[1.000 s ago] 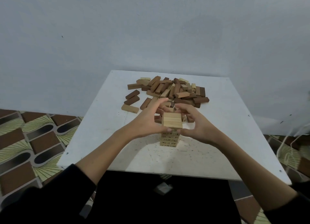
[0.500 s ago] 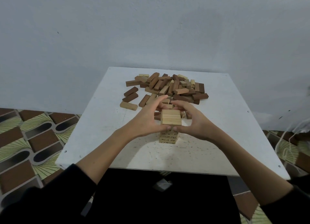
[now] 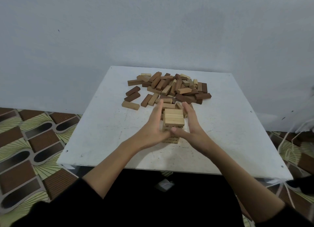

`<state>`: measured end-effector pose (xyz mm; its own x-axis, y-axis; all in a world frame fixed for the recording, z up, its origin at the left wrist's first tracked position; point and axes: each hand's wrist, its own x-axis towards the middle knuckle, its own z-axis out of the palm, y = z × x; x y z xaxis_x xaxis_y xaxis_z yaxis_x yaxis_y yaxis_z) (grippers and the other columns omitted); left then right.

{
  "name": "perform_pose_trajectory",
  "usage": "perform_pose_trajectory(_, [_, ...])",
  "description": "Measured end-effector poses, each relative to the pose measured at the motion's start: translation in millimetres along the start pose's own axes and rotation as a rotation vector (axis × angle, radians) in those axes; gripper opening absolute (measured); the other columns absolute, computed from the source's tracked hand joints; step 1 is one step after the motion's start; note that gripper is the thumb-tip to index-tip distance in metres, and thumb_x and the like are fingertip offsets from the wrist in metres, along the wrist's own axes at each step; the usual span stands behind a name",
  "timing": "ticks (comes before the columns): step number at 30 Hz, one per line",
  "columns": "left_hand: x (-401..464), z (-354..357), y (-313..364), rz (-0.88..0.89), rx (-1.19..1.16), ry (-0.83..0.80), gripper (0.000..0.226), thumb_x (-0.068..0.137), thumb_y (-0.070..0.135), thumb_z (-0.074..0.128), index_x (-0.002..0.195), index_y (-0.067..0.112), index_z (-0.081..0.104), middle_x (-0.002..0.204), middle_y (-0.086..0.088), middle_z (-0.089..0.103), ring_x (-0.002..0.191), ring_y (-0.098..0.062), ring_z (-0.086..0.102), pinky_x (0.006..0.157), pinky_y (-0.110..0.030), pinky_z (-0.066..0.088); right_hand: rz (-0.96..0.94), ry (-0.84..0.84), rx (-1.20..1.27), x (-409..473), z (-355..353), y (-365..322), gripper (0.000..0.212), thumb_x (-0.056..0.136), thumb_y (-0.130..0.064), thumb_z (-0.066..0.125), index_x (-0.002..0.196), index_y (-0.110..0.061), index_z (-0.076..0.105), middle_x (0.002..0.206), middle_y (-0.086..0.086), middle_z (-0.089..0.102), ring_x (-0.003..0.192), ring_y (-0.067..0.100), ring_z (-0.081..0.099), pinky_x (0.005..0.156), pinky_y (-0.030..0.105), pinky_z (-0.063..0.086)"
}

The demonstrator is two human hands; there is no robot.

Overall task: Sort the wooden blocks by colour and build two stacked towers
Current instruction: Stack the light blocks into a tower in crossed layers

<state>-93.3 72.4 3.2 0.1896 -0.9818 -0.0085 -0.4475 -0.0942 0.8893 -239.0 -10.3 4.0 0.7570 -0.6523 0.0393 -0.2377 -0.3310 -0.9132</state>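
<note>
A tower of light wooden blocks (image 3: 174, 119) stands near the middle of the white table (image 3: 105, 135). My left hand (image 3: 153, 126) lies flat against the tower's left side with straight fingers. On the other side, my right hand (image 3: 191, 125) presses its flat palm to the tower, fingers straight. The thumbs of both hands meet in front of the tower's lower layers. Behind the tower lies a loose pile of light and dark brown blocks (image 3: 171, 89).
A few separate blocks lie left of the pile: two dark ones (image 3: 132, 93) and a light one (image 3: 130, 105). A grey wall rises just behind the table. Patterned floor shows on both sides, and white cords (image 3: 292, 141) hang at the right.
Both hands have gone from curled round the tower's top to flat, straight-fingered palms against its two sides. The camera view has shifted slightly.
</note>
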Motion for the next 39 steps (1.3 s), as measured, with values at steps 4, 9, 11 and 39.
perform_pose_trajectory(4, [-4,10,2,-0.041,-0.028,-0.028,0.096,0.092,0.016,0.060,0.150,0.023,-0.016,0.154,0.008,0.004,0.125,0.008,0.025,0.082,0.006,0.031,-0.011,0.039,0.027,-3,11,2,0.086,0.079,-0.041,0.059,0.148,-0.026,0.011,0.132,-0.039,0.018,0.132,-0.007,0.020,0.116,0.039,0.023])
perform_pose_trajectory(9, [-4,13,3,-0.038,-0.070,-0.057,0.091,0.095,0.011,0.054,0.148,0.019,-0.019,0.134,0.015,0.016,0.092,0.040,0.028,0.072,0.009,0.030,-0.016,0.066,0.052,-4,14,2,0.089,0.073,-0.052,0.057,0.147,-0.029,0.014,0.137,-0.029,0.022,0.136,0.005,0.022,0.114,0.046,0.026])
perform_pose_trajectory(11, [-4,13,3,-0.047,-0.076,-0.061,0.091,0.095,0.011,0.054,0.148,0.021,-0.019,0.135,0.015,0.016,0.094,0.039,0.029,0.073,0.009,0.030,-0.018,0.060,0.060,-4,15,0,0.075,0.076,-0.046,0.058,0.140,-0.041,0.019,0.135,-0.025,0.028,0.133,0.007,0.026,0.112,0.046,0.028])
perform_pose_trajectory(39, [-8,6,-4,0.013,-0.077,0.004,0.094,0.084,0.027,0.070,0.145,0.037,0.000,0.147,0.014,0.021,0.126,0.016,0.026,0.101,-0.001,0.024,-0.012,0.020,-0.004,0,2,9,0.095,0.073,-0.053,0.072,0.145,-0.031,0.015,0.148,-0.007,0.025,0.137,0.010,0.023,0.115,0.038,0.026])
